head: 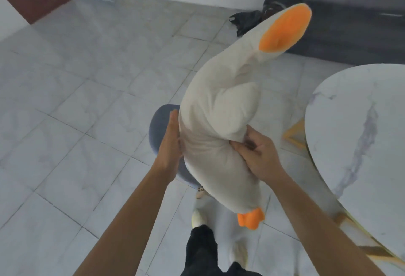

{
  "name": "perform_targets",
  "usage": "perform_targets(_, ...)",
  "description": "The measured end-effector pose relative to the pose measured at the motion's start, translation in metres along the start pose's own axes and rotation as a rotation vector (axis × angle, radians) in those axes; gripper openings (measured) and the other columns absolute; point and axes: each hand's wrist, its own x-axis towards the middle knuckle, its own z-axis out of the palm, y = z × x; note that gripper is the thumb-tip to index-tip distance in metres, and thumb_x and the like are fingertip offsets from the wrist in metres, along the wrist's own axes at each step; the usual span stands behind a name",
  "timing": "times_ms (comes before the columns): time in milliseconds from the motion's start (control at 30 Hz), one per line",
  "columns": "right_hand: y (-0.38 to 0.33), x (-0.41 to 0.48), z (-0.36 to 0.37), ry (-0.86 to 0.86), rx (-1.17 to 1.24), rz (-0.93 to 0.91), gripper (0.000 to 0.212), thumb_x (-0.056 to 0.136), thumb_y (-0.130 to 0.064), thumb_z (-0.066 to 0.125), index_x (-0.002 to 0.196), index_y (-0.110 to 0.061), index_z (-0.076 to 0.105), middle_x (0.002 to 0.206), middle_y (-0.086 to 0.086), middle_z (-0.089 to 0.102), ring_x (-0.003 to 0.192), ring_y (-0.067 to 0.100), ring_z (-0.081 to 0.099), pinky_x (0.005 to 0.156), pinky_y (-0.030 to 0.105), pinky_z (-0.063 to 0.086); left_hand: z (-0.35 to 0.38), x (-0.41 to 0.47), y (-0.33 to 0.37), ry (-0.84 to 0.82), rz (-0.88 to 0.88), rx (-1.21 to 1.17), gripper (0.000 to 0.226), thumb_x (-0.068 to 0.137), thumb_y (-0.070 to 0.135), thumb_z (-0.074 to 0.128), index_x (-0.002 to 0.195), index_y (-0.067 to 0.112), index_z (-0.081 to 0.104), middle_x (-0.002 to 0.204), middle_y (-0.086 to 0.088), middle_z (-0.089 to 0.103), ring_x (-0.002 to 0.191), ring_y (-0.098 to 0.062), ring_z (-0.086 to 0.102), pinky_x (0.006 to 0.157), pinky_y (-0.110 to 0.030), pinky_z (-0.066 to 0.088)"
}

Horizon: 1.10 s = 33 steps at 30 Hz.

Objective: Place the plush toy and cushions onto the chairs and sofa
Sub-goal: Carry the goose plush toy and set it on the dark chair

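1. The plush toy — white, with an orange beak and feet — is held in the air above a grey chair.
2. Left hand lies flat against its side.
3. Right hand pinches its fabric.
4. A marble tabletop stands right; a dark sofa beyond.

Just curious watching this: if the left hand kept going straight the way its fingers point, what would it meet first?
Probably the blue-grey seat: the left hand lies flat along the plush toy, fingers pointing forward over it. Depth is unclear, so it might pass above.
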Motion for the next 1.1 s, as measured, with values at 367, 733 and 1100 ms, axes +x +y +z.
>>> perform_targets(367,0.102,0.127,0.055,-0.151,-0.239,0.068,0.064,0.100,0.006,0.055,0.147,-0.036,0.042,0.153,-0.023,0.039,0.142,-0.007,0.035,0.117,0.009,0.025,-0.035,0.186,-0.078,-0.117,-0.349,-0.048,0.062,0.094,0.063,0.053,0.151,0.043,0.039,0.140,0.021,0.054,0.124,-0.003,0.051,0.107,-0.045,0.044)
perform_targets(733,0.337,0.143,0.112,-0.748,-0.606,0.252,0.046,0.096,-0.004,0.062,0.133,-0.031,0.067,0.170,0.007,0.019,0.152,0.030,0.031,0.115,0.038,0.042,-0.054,0.249,-0.266,0.462,-0.762,-0.062,0.063,0.085,0.064,0.061,0.127,0.017,0.057,0.120,0.000,0.065,0.114,-0.025,0.061,0.099,-0.043,0.050)
perform_targets(1100,0.401,0.163,0.112,-0.507,-0.251,0.665,0.102,0.082,-0.055,0.079,0.157,-0.029,0.015,0.163,0.000,0.029,0.145,0.026,0.040,0.112,0.044,0.041,-0.043,0.257,-0.324,0.478,-0.615,0.454,0.082,0.090,0.039,0.074,0.155,0.016,0.029,0.150,-0.003,0.049,0.138,-0.026,0.046,0.111,-0.033,0.036)
